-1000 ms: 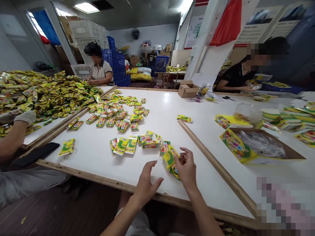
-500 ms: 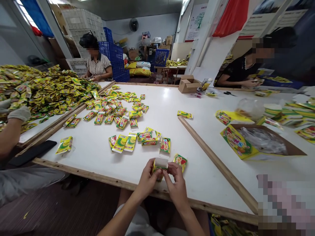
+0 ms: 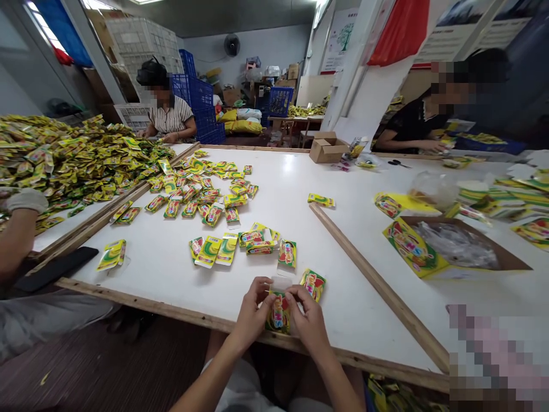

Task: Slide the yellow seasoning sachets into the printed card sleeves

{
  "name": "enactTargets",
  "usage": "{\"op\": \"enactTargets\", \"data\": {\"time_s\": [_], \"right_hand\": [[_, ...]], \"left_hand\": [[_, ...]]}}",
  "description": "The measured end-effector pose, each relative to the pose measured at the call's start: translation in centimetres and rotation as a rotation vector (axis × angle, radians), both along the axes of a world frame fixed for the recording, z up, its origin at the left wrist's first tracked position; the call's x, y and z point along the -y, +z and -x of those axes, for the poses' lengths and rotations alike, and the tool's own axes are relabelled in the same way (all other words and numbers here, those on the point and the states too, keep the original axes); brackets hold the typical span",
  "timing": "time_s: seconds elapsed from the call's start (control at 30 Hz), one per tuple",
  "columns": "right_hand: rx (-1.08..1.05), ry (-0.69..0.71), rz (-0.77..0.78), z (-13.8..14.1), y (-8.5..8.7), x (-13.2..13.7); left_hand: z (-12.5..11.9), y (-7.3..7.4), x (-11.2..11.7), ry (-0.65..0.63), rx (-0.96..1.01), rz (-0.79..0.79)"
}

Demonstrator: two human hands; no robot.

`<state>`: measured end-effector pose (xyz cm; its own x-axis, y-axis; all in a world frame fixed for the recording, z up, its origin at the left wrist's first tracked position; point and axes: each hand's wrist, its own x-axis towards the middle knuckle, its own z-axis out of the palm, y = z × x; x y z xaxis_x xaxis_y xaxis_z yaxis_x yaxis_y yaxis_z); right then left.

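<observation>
Held box point(image 3: 278, 315): since the frame half a second earlier it had swung round to show its printed front, the white flap point(image 3: 282, 282) rising at the far end.
Left hand point(image 3: 252, 312): fingers point(image 3: 271, 298) pinched the box's upper left side.
Right hand point(image 3: 309, 320): fingers gripped the opposite side, close to the flap.
Box position: between both hands, above the near edge of the white surface point(image 3: 364, 309); whether it touched could not be told.
Good handling: light, even pressure from both sides probably suited it best, as the thin card looked easy to crease; the flap's fold seemed the weak spot.
Neighbouring box point(image 3: 314, 285): lay tilted just beyond the right hand, flat and rectangular.
Card: slick, bright yellow, green and red outside; plain white inside.
Wooden strip point(image 3: 377, 279): raw, straight and square-edged.
Plastic bags point(image 3: 454, 243): clear and crumpled, inside a larger open carton point(image 3: 412, 249).
</observation>
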<state>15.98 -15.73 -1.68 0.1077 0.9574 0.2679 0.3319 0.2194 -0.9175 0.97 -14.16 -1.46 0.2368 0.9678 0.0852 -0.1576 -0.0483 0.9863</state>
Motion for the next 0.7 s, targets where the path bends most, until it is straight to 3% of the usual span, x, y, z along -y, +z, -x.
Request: {"op": "enactTargets", "data": {"time_s": [0.17,0.33,0.53,0.7], "right_hand": [[-0.009,-0.018,-0.040,0.3,0.0,0.0],[-0.147,-0.108,-0.024,0.6,-0.5,0.4],[0.050,-0.017,-0.107,0.3,0.2,0.8],[0.079,-0.041,-0.119,0.3,0.6,0.9]], "left_hand": [[0.2,0.2,-0.1,-0.009,-0.195,-0.087],[-0.1,0.0,0.0,0.072,-0.074,-0.112],[0.2,0.7,0.0,0.031,-0.167,-0.172],[0.2,1.1,0.0,0.053,-0.175,-0.145]]}}
